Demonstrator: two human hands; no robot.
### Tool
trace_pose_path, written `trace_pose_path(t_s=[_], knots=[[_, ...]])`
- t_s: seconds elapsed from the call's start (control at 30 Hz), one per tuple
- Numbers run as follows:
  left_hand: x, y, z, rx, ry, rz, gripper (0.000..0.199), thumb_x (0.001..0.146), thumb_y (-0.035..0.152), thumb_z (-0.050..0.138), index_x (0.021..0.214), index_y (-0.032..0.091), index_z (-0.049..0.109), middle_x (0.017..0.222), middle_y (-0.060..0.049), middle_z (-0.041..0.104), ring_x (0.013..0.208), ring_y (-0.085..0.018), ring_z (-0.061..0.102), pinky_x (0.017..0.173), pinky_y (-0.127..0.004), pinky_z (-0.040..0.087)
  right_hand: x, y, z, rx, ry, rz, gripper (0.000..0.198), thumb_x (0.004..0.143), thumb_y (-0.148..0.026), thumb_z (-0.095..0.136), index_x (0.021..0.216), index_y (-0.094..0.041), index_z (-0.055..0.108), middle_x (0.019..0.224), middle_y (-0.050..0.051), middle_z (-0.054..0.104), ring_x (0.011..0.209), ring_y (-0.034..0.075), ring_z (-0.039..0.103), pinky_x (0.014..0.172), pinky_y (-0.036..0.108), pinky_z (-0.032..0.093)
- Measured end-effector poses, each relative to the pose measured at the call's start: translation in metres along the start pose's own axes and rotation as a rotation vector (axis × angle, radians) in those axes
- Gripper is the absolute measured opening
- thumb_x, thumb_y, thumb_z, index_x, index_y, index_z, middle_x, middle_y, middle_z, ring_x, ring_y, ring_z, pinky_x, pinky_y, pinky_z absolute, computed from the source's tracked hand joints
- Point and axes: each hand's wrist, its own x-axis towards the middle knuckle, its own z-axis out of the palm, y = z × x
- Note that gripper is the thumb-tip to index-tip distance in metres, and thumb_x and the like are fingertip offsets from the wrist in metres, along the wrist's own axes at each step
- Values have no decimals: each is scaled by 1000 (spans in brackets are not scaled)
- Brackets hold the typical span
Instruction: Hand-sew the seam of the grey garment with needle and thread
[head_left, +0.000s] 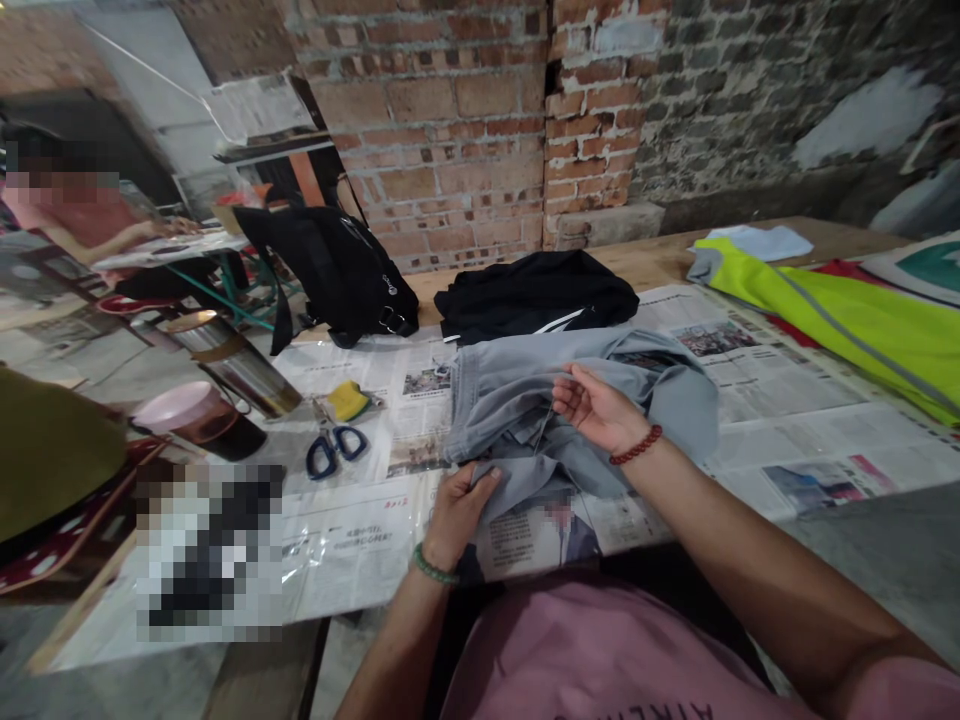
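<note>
A crumpled grey garment (517, 365) with a gathered, elastic-looking band at its left end lies in front of me on newspaper. My left hand (459, 510), with a green bead bracelet, pinches the garment's near edge between thumb and fingers. Above the cloth, my right hand (596, 408), with a red bead bracelet, is closed in a pinch. From its fingertips a thin thread-like strand (541, 430) runs down toward the garment; whether a needle is there I cannot make out. Left of the garment lie blue-handled scissors (336, 450) and a yellow sponge-like piece (348, 400).
Behind the garment sit black folded clothing (536, 290) and a black bag (337, 265). A steel flask (244, 370) and a pink-lidded cup (202, 420) stand left. A neon-yellow garment (825, 310) lies right. Another person (90, 215) sits at a far table.
</note>
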Motion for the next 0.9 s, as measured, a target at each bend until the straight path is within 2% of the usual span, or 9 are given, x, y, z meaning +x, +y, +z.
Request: trace_pose_path(t_s=[0.23,0.7,0.8,0.9], knots=[[0,0,-1,-21,11,15,18,69,33,64,65,15,63,56,4,53,53,-8,43,51,-19,35,2,-3,-6,49,-13,-77,18,90,-17,38,83,-18,55,60,-1,65,54,11,63,51,23,53],[2,-2,-1,-11,42,36,20,68,35,64,66,15,64,57,3,57,53,-10,47,50,-19,37,7,-27,-25,89,27,-223,9,85,-18,49,79,-18,56,55,-3,64,49,9,62,51,20,52],[2,-3,-2,-9,66,59,21,69,35,63,65,15,63,56,3,56,53,-9,47,49,-19,37,-2,-24,-22,77,-11,-227,4,80,-16,54,81,-18,57,60,-4,64,53,8,62,56,19,53],[2,-4,-3,-15,100,75,21,70,36,62,68,15,64,59,2,57,55,-10,49,50,-19,39,-24,-13,-19,-1,-140,-172,10,76,-15,59,84,-18,58,68,-3,65,59,8,63,60,20,52]])
